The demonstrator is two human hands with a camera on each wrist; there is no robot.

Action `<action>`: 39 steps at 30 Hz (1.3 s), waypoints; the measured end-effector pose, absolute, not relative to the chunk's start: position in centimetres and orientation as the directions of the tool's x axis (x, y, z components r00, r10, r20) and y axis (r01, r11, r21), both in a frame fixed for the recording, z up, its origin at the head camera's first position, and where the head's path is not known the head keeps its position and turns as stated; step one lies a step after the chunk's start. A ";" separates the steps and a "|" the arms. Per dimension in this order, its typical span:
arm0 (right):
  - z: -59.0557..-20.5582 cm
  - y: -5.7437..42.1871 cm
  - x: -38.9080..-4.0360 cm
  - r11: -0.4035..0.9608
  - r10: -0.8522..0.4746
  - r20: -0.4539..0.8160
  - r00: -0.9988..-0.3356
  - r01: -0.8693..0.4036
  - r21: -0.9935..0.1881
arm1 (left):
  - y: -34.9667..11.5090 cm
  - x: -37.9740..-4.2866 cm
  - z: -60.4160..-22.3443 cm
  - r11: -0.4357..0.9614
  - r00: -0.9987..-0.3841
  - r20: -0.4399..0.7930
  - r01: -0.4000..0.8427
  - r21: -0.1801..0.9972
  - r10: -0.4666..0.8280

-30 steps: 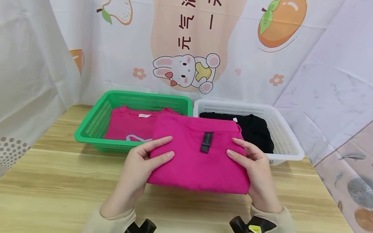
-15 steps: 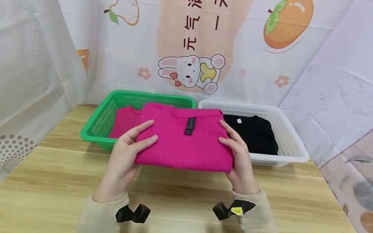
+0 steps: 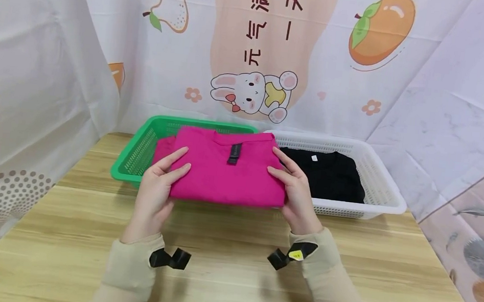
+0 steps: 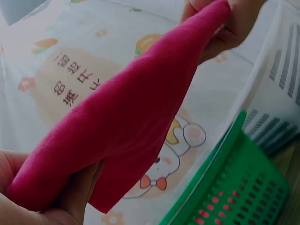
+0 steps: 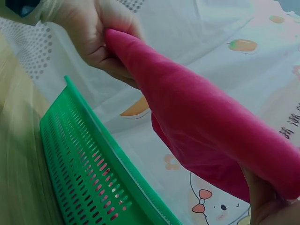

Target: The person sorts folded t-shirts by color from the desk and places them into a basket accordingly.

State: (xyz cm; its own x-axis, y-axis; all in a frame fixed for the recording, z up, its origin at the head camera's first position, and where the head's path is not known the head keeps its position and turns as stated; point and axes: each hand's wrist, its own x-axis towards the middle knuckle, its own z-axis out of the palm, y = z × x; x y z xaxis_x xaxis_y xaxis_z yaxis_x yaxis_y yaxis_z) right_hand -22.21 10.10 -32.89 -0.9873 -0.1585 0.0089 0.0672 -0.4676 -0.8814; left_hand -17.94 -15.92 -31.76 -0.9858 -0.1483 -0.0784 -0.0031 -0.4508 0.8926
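A folded magenta shirt [image 3: 221, 181] with a black neck label is held up between both hands, in front of and above the green basket [image 3: 127, 166]. My left hand [image 3: 156, 188] grips its left edge, thumb and forefinger on top. At the right edge my right hand [image 3: 297, 196] holds it the same way. Both wrist views show the shirt [image 4: 122, 103] stretched between the hands, with fingers beneath it. Inside the green basket lies another pink garment [image 3: 163, 146], mostly covered by the held shirt.
A white basket [image 3: 385, 195] with a folded black shirt [image 3: 336, 178] stands to the right of the green one. Both sit on a wooden table [image 3: 220, 276] against a printed curtain [image 3: 166, 74]. More curtain hangs along the left and right sides.
Both hands have carried the magenta shirt left and away from me, from between the two baskets to over the green one. The black shirt is now more exposed; the grip looks unchanged.
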 end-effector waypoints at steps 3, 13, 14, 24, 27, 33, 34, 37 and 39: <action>-32.5 9.5 -23.1 -0.427 -0.154 -0.001 -0.988 0.067 -0.902 | -16.4 -18.7 -31.5 -0.427 -0.988 -0.064 0.002 0.904 -0.140; -30.9 7.8 -26.1 -0.343 -0.171 -0.040 -0.984 0.097 -0.934 | -18.0 -21.7 -30.2 -0.310 -0.978 -0.067 -0.003 0.951 -0.196; -30.8 7.7 -26.4 -0.343 -0.167 -0.041 -0.985 0.097 -0.934 | -18.2 -21.9 -30.0 -0.297 -0.978 -0.069 -0.007 0.955 -0.198; -30.4 5.6 -28.4 -0.318 -0.091 -0.027 -0.996 0.055 -0.947 | -19.8 -23.1 -28.5 -0.186 -0.971 -0.092 -0.051 0.981 -0.219; -30.6 5.0 -28.9 -0.319 -0.074 -0.022 -0.997 0.045 -0.947 | -20.1 -23.6 -28.4 -0.150 -0.968 -0.102 -0.068 0.986 -0.230; -30.7 4.5 -29.8 -0.317 -0.050 -0.048 -0.998 0.062 -0.946 | -20.5 -24.4 -28.5 -0.083 -0.958 -0.112 -0.093 0.992 -0.263; -30.8 4.5 -29.9 -0.311 -0.048 -0.054 -0.997 0.067 -0.948 | -20.5 -24.6 -28.5 -0.076 -0.957 -0.116 -0.100 0.992 -0.267; -30.9 4.5 -30.3 -0.300 -0.043 -0.064 -0.997 0.074 -0.951 | -20.7 -24.9 -28.7 -0.055 -0.953 -0.128 -0.117 0.992 -0.276; -31.0 4.4 -30.6 -0.290 -0.042 -0.062 -0.997 0.071 -0.954 | -20.9 -25.1 -28.8 -0.036 -0.950 -0.132 -0.127 0.991 -0.282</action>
